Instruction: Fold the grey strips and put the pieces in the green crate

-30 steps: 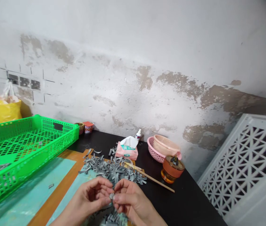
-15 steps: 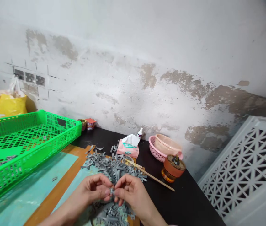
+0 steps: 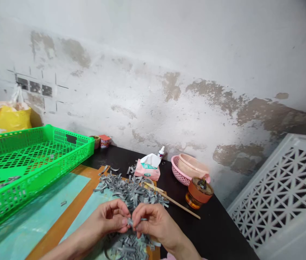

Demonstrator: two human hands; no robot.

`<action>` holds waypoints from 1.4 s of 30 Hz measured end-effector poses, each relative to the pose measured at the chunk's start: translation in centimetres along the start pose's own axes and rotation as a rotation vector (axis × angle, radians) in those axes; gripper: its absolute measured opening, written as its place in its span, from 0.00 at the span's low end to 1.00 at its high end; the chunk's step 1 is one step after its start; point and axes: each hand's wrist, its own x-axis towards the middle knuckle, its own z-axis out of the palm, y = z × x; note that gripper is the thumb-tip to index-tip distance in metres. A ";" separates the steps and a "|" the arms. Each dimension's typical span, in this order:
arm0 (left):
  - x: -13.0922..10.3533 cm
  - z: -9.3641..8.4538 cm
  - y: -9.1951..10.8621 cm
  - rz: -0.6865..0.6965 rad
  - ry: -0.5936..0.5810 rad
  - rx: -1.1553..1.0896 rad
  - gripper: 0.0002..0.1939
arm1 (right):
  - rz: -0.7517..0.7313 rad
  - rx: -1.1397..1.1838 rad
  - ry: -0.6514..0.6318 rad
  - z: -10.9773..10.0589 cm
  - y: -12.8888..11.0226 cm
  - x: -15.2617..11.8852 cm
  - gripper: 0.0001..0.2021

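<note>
My left hand pinches a small grey piece, perhaps a buckle, between thumb and index finger. Right against it is my right hand, its fingers closed, with a bit of a grey strip showing between thumb and forefinger. Fingers partly hide how the two pieces meet. Beyond the hands spreads a heap of loose grey strips. Below them lies a second heap of small grey pieces, partly covered by my wrists.
A green crate holding some grey pieces stands at left. Behind the strips are a pink tissue pack and a white bottle. To the right are a wooden stick, an amber jar and pink baskets.
My right hand has turned slightly and its fingers have shifted on the strip, its wrist moving right. The left hand stays nearly in place, still pinching the small piece.
</note>
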 end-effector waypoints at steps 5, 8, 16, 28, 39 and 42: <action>0.0 0.1 -0.4 0.058 -0.011 0.027 0.11 | 0.211 0.001 0.040 -0.2 -0.2 -0.2 0.16; 0.1 0.2 -0.6 0.104 -0.039 0.035 0.11 | 0.276 -0.008 0.112 -0.1 -0.2 -0.1 0.19; 0.0 0.8 -0.6 0.152 -0.111 0.029 0.11 | 0.275 0.024 0.145 0.0 0.2 0.1 0.18; 0.2 0.9 -0.7 0.131 -0.097 0.009 0.11 | 0.171 -0.075 0.194 0.3 0.7 0.4 0.15; -0.3 1.2 0.1 0.021 0.012 -0.042 0.13 | -0.144 -0.208 0.131 0.3 0.9 0.2 0.05; -0.5 1.0 0.9 0.045 0.068 -0.064 0.11 | -0.215 -0.158 0.134 0.1 0.6 0.3 0.05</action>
